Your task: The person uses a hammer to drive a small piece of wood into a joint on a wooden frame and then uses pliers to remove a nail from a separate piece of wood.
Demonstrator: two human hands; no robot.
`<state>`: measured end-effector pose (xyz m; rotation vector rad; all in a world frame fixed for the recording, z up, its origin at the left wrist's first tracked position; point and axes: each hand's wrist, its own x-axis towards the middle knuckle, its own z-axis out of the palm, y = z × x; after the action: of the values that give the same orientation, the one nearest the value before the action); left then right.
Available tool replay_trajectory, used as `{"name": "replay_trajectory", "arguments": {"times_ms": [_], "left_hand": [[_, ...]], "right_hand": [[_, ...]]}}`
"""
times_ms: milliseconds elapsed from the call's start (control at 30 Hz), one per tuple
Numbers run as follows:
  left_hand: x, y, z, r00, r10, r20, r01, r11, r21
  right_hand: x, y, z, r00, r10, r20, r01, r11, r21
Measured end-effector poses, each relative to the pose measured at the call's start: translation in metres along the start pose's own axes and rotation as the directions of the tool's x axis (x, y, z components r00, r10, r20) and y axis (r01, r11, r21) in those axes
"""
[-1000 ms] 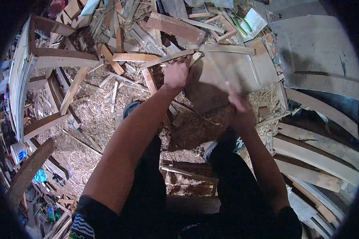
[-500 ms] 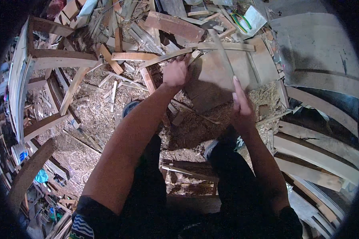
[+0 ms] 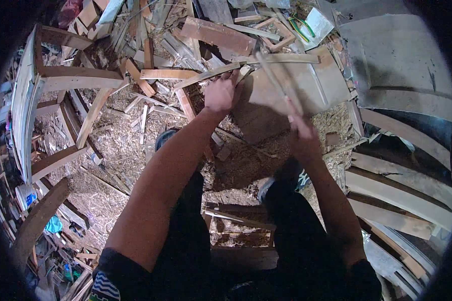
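My left hand [image 3: 220, 94] is closed at the junction of narrow wooden strips, its fingertips partly hidden against the wood. One wooden strip [image 3: 204, 76] runs from there to the left; another strip [image 3: 301, 58] reaches right along the far side of a thin brown panel [image 3: 266, 93]. A short pale piece of wood [image 3: 244, 73] pokes out beside my fingers. My right hand [image 3: 304, 136] grips the handle of a hammer [image 3: 275, 80], smeared by motion. Its far end hangs over the strips, just right of my left hand; whether it touches them I cannot tell.
Wood shavings [image 3: 120, 150] and offcuts cover the floor. A wooden frame [image 3: 80, 78] stands at left. Curved planks [image 3: 397, 193] are stacked at right, below a large grey sheet [image 3: 402, 60]. Green-handled pliers [image 3: 302, 29] lie at the far side. Another slatted frame [image 3: 241, 218] sits between my legs.
My right hand has tilted the hammer, bringing its far end lower and slightly left, toward the strips. The left hand stays in place on the wood.
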<state>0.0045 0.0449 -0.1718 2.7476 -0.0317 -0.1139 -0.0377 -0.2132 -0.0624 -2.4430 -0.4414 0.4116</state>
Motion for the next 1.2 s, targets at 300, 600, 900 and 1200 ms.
{"name": "replay_trajectory", "arguments": {"times_ms": [300, 600, 900, 1200], "left_hand": [[0.001, -0.015, 0.01, 0.976, -0.118, 0.184, 0.109, 0.992, 0.058], [-0.007, -0.029, 0.017, 0.988, -0.09, 0.124, 0.082, 0.994, 0.069], [-0.004, -0.008, -0.001, 0.998, -0.052, 0.032, 0.054, 0.997, -0.06], [0.002, -0.011, 0.005, 0.996, -0.06, 0.069, 0.063, 0.997, -0.04]], "right_hand": [[0.005, -0.013, -0.002, 0.995, -0.068, -0.069, 0.074, 0.993, 0.091], [0.006, -0.02, 0.007, 0.995, -0.052, -0.082, 0.06, 0.992, 0.107], [0.001, -0.012, 0.0, 0.998, -0.055, -0.034, 0.057, 0.998, 0.041], [-0.007, -0.004, 0.004, 0.994, -0.048, -0.094, 0.06, 0.989, 0.136]]}}
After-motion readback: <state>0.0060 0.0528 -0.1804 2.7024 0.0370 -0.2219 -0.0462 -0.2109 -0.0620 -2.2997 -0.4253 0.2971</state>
